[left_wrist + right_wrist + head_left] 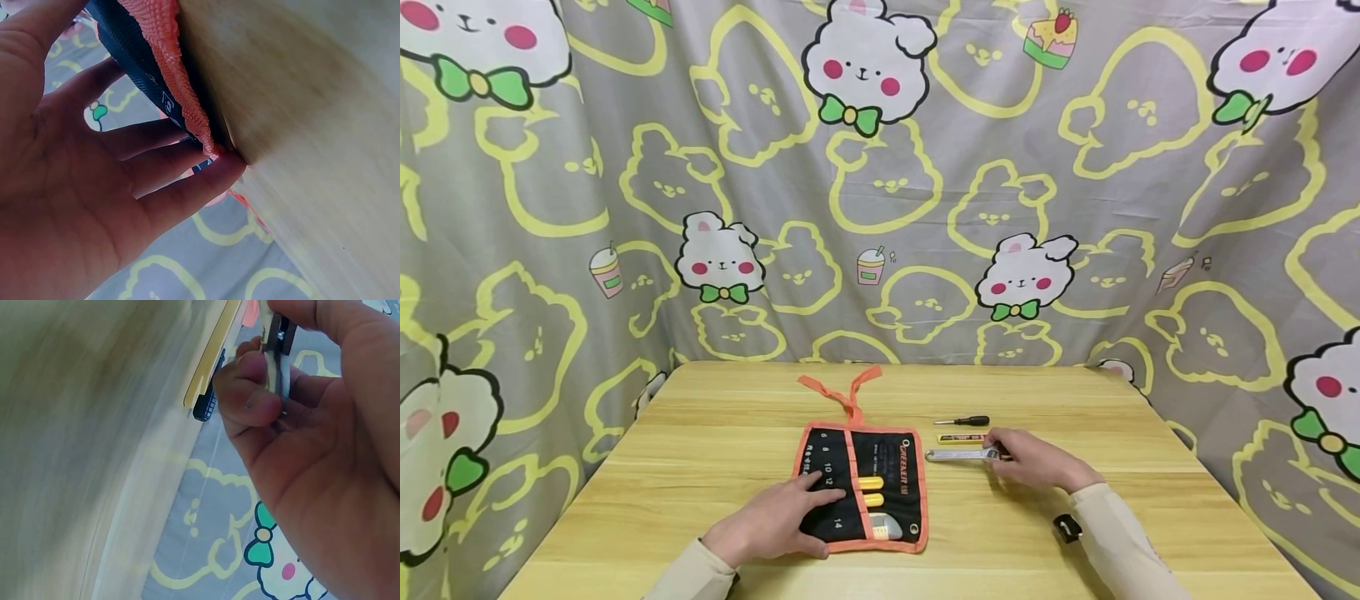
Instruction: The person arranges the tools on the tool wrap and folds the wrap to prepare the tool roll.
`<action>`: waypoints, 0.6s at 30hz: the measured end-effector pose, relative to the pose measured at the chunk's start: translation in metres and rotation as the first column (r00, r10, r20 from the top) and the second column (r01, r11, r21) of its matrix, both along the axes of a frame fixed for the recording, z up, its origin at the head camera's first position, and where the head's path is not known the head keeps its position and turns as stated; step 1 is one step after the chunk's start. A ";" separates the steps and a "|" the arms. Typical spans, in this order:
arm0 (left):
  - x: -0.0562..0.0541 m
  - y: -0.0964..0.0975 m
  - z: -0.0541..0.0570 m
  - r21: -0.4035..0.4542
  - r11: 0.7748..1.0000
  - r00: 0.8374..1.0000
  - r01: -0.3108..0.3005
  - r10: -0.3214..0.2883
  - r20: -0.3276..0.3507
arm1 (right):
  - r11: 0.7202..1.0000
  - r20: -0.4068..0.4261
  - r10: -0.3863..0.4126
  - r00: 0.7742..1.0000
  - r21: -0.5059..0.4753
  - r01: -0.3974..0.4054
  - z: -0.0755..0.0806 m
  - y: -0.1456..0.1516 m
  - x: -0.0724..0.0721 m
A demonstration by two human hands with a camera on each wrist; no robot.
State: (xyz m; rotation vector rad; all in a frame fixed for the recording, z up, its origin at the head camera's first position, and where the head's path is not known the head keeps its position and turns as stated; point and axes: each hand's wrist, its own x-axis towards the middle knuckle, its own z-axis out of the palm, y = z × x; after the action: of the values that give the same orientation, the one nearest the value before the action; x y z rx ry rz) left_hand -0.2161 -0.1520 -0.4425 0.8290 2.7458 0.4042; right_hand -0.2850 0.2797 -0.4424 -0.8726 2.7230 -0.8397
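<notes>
My right hand (1033,458) grips an adjustable wrench (958,455) by its right end, fingers curled round it; the shank points left toward the pouch. The right wrist view shows the wrench (278,344) lifted off the table, between thumb and fingers. An orange-edged black tool pouch (891,458) lies unrolled, its pockets numbered. Spread over its left side, my left hand (775,517) rests with fingers extended. Two yellow ends (871,482) and a grey-and-yellow tool (886,527) stick out of the pockets.
Behind the wrench lie a flat yellow-and-black pack (961,438) and a black-handled screwdriver (972,421). Orange ties (852,403) stretch from the pouch's far edge. A printed curtain (880,208) hangs around the wooden table (722,433).
</notes>
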 end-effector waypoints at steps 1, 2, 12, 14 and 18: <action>0.000 0.000 0.000 0.001 1.000 1.000 0.000 0.000 0.000 | 1.000 0.004 -0.005 1.000 -0.003 0.005 0.000 0.000 0.000; 0.000 0.000 0.000 0.001 1.000 1.000 0.000 0.000 0.001 | 1.000 0.007 -0.010 1.000 -0.006 0.010 0.001 0.000 0.001; 0.001 0.000 -0.001 0.014 1.000 1.000 -0.003 0.003 0.001 | 0.997 -0.010 0.002 1.000 -0.075 -0.003 0.006 -0.003 0.004; 0.001 0.000 -0.001 0.017 1.000 1.000 -0.003 0.003 0.000 | 0.997 -0.018 0.010 1.000 -0.081 -0.011 0.006 -0.005 0.003; 0.001 0.000 -0.001 0.018 1.000 1.000 -0.004 0.004 0.002 | 0.996 -0.026 0.023 0.999 -0.088 -0.025 0.004 -0.013 0.001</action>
State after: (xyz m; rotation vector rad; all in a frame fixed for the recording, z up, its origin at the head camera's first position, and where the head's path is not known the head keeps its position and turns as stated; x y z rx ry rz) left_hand -0.2154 -0.1515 -0.4432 0.8265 2.7462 0.4309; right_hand -0.2840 0.2672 -0.4383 -0.9376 2.7091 -0.9565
